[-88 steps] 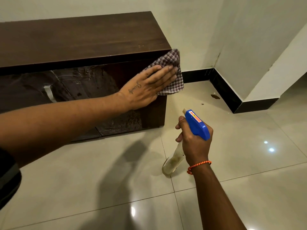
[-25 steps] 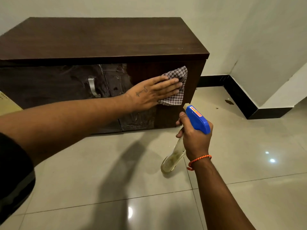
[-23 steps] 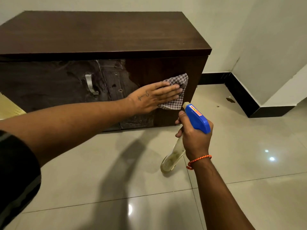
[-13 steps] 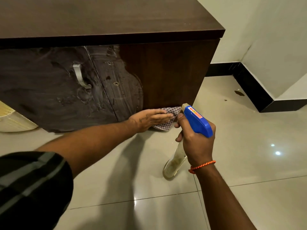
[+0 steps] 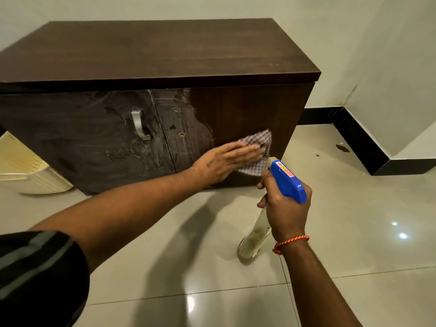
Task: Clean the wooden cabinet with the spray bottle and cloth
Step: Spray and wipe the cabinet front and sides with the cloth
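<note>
In the head view, the spray bottle (image 5: 289,180), blue-headed with a clear body tinged yellowish-green inside, hangs tilted in front of the wooden cabinet's (image 5: 165,50) lower right corner. The right grip (image 5: 285,208) is curled round its neck. The left grip (image 5: 226,159), fingers straight and flat, presses the checked cloth (image 5: 262,140) against the cabinet's right door, low down. A cream basket (image 5: 26,171) stands at the cabinet's left end, its contents hidden.

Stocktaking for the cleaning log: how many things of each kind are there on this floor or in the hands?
wooden cabinet: 1
checked cloth: 1
spray bottle: 1
cream basket: 1
Total: 4
</note>
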`<action>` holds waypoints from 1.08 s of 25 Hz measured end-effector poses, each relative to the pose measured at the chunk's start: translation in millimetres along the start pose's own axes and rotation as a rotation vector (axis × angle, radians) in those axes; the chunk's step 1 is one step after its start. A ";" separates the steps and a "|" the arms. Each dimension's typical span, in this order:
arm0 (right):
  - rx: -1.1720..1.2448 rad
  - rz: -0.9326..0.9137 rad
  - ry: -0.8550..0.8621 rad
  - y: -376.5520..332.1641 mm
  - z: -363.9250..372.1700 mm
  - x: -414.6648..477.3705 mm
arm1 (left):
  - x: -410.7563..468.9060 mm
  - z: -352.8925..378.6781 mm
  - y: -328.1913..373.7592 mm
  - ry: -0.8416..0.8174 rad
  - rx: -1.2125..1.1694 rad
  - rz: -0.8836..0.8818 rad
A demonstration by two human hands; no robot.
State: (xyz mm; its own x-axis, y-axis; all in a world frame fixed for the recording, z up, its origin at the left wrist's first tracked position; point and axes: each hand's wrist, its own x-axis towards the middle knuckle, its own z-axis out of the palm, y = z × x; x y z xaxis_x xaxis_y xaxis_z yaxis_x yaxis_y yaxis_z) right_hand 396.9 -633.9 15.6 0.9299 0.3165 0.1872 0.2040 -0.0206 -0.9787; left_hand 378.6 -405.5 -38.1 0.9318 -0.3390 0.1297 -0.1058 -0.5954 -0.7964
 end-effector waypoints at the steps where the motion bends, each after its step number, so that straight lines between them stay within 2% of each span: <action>1: 0.019 0.005 0.018 -2.6 1.8 0.4 | 10.6 -12.7 -16.7 0.102 -0.079 -0.088; 3: 0.043 0.010 0.061 -7.1 4.3 -0.6 | 22.4 -44.0 -51.5 0.265 -0.234 -0.242; 6: 0.043 0.001 0.104 -16.8 7.0 -6.0 | 11.3 -88.1 -86.8 0.426 -0.433 -0.394; 9: 0.051 0.035 0.093 -25.8 18.7 -13.1 | -11.1 -132.5 -101.9 0.670 -0.865 -0.743; 12: 0.097 0.039 0.046 -42.0 44.5 -19.5 | -42.2 -170.8 -110.5 1.117 -1.349 -1.365; 13: 0.110 0.032 0.034 -49.0 54.0 -22.0 | -57.4 -178.9 -113.1 1.321 -1.538 -1.592; 15: 0.122 -0.002 0.007 -61.6 70.0 -26.3 | -96.6 -180.2 -113.7 1.734 -1.781 -1.866; 17: 0.107 -0.046 -0.011 -70.4 79.6 -29.3 | -135.4 -176.9 -105.8 1.940 -1.942 -1.914; 19: 0.080 -0.065 -0.014 -75.0 85.4 -31.7 | -166.5 -171.5 -90.4 2.065 -2.034 -1.893; 24: 0.026 -0.078 -0.001 -77.9 91.3 -31.3 | -190.5 -153.2 -61.6 2.048 -2.057 -1.975; 27: 0.002 -0.048 0.014 -76.4 94.1 -32.8 | -196.4 -146.6 -60.2 2.042 -2.053 -1.962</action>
State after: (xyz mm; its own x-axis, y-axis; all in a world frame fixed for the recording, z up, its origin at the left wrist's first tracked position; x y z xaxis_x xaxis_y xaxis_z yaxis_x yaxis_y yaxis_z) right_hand 322.0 -553.5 76.4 0.9233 0.3042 0.2347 0.2475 -0.0038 -0.9689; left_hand 151.0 -409.9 70.9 0.0905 0.9831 -0.1591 -0.9207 0.1435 0.3630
